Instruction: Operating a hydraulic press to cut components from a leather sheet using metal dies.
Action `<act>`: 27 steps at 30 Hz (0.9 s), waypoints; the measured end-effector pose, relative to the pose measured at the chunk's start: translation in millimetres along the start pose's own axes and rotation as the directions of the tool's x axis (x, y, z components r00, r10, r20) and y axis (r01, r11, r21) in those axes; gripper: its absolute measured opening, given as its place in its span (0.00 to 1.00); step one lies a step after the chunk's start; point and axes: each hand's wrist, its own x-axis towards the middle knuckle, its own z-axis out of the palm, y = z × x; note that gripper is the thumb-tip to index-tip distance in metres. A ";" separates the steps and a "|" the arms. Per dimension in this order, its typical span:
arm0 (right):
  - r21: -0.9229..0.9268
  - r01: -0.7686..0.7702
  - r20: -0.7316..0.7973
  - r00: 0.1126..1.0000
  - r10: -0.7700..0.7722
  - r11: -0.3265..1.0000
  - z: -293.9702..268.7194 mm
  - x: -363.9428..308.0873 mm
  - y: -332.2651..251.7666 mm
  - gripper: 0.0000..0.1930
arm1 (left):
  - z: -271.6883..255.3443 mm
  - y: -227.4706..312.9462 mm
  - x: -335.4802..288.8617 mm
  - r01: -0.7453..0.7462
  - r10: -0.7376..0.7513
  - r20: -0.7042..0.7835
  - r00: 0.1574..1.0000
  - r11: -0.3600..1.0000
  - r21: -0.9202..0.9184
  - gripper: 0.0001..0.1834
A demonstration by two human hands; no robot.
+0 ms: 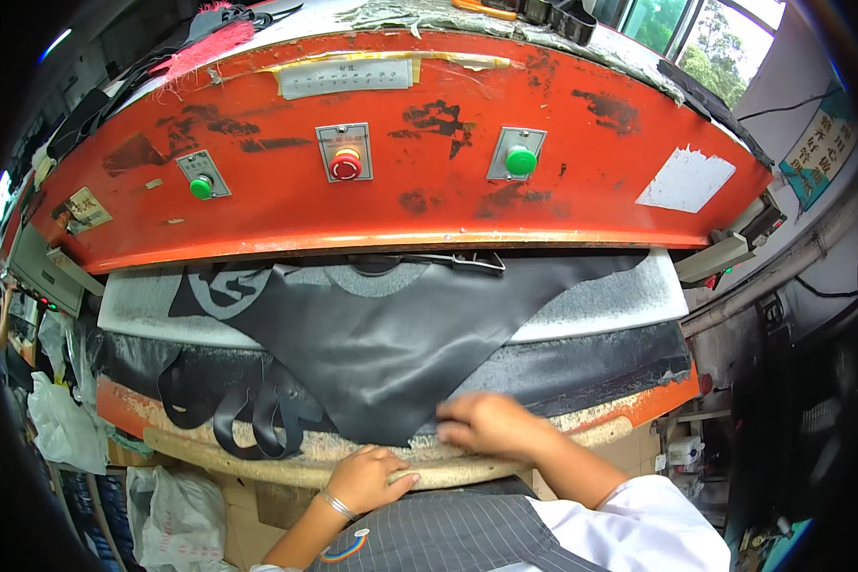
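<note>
A wide sheet of black leather-like material [372,343] lies over the white cutting board, its pointed near end hanging toward the padded front edge. My left hand [364,480] rests on that edge, fingers laid out against the tip of the sheet and thumb apart. Just right of the tip is my right hand [491,425], fingers bent and smeared by motion; whether they hold anything is hidden. Rounded openings show in the sheet's far part. A thin-walled metal cutting die [477,261] lies partly under the press head.
The orange press head [429,205] spans the far side, with a red button [345,164] between two green ones. Looped black offcuts [257,410] hang over the front left. The white board [601,305] shows on both sides. White plastic bags [173,515] stand at lower left.
</note>
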 end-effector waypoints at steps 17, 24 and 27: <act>-0.301 0.365 -0.437 0.768 -0.467 0.881 -59.0 172.0 65.3 0.05 | -21.0 -64.9 109.7 0.192 -0.041 0.239 0.970 -0.469 -0.862 0.33; -0.412 0.768 0.005 0.540 -0.841 0.491 -69.9 51.9 8.8 0.14 | -53.3 -21.5 135.1 0.231 0.306 0.074 0.949 -0.516 -0.825 0.54; -0.431 0.681 -0.040 0.640 -0.767 0.592 -62.9 21.5 30.4 0.14 | -49.6 11.2 121.6 0.090 0.123 0.073 0.990 -0.144 -0.985 0.43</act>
